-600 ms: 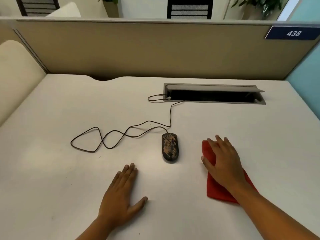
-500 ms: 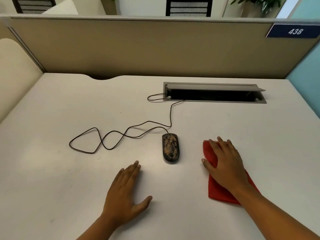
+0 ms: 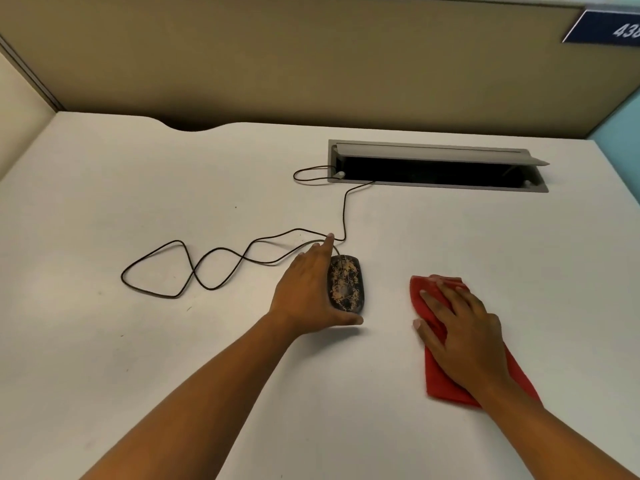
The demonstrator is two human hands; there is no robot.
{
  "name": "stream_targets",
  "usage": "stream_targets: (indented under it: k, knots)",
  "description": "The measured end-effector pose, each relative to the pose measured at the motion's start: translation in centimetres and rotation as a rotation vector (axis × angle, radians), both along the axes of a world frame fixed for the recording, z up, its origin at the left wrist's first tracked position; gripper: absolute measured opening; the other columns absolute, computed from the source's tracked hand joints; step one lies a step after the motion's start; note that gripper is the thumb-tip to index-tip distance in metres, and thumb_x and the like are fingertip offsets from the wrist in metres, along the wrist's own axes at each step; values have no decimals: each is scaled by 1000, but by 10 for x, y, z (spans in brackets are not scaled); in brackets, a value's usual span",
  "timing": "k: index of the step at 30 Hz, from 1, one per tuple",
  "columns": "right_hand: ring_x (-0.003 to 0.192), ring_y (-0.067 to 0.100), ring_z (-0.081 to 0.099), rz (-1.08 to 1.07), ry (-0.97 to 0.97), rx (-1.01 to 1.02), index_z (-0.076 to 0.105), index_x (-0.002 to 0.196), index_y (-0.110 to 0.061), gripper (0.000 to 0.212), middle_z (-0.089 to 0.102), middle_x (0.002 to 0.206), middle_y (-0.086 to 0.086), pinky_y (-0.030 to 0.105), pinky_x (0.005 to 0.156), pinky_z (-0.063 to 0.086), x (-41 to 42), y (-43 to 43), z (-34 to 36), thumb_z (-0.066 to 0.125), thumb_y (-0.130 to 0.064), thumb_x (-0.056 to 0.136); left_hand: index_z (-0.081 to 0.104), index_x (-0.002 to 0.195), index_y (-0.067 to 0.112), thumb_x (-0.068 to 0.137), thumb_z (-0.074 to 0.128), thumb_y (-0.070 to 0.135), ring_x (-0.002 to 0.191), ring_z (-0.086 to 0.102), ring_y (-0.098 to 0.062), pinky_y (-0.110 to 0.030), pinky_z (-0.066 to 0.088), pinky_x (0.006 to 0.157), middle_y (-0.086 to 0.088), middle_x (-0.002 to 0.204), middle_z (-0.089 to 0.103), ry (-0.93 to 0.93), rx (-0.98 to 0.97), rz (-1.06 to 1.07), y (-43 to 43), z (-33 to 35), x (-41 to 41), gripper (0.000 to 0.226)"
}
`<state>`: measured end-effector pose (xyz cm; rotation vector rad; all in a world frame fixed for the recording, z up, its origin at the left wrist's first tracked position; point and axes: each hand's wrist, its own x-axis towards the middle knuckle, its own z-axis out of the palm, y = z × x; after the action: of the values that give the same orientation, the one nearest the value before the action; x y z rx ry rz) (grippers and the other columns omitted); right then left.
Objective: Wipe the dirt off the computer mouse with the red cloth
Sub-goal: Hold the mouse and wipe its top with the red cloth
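The mouse [image 3: 345, 284] is cupped by the open left hand [image 3: 304, 292]; the red cloth [image 3: 446, 344] is pressed flat (not gripped) under the open right hand [image 3: 460, 334]. If wiped loosely, the mouse could be dragged by its cable [image 3: 221, 258].

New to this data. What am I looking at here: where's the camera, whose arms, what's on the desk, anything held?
There is no robot here. The single picture comes from a wide-angle camera worn on a person's head, looking forward and down, so the two bare arms belong to the wearer.

On the white desk lies a dark wired computer mouse speckled with brown dirt. Its thin black cable loops to the left and also runs up to a grey open cable hatch.

The left hand cups the mouse from its left side, thumb at the near end. The right hand lies flat on a red cloth, pressing it to the desk, not yet gripping it. Nothing is lifted, and wiping has not begun.
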<state>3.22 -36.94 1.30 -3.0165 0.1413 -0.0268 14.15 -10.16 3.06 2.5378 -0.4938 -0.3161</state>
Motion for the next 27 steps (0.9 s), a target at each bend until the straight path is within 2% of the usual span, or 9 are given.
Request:
stream_targets:
  k: [7,13,17,21,27]
  knots:
    - [137,32,40,-5,-45,32,54,140,-27,55,50,147,3,51,93,45,0,-2,-6,28,-50,98,-9,154,29,42,77,79,142,26,-21,-41,20,119,-2,152,35,-6,26,-112,-4,-7,11,150]
    - [126,32,47,54,-132,91,63,131,-24,46,58,138,3,48,90,49,-1,-3,-7,41,-39,93,-7,155,31,47,84,63,135,30,-24,-38,29,113,-3,146,37,-4,-18,-98,-4,-6,5,145]
    - [120,29,49,96,-182,161,64,130,-20,45,60,135,1,42,97,47,-3,-1,-6,43,-29,91,-7,153,35,46,80,64,137,31,-23,-41,34,111,0,150,35,-1,-73,-71,-1,-3,-9,141]
    - [118,28,50,109,-228,233,65,129,-17,41,60,135,1,38,95,47,-9,2,-2,54,-19,89,-3,155,32,47,80,64,134,36,-23,-42,36,109,3,145,40,-1,-106,-45,8,-3,-33,140]
    - [116,24,55,175,-298,339,66,128,-16,40,59,137,-1,29,95,44,-30,29,14,49,-25,93,-1,156,28,47,79,65,133,36,-21,-44,35,110,4,143,41,-7,-120,-33,24,-5,-78,140]
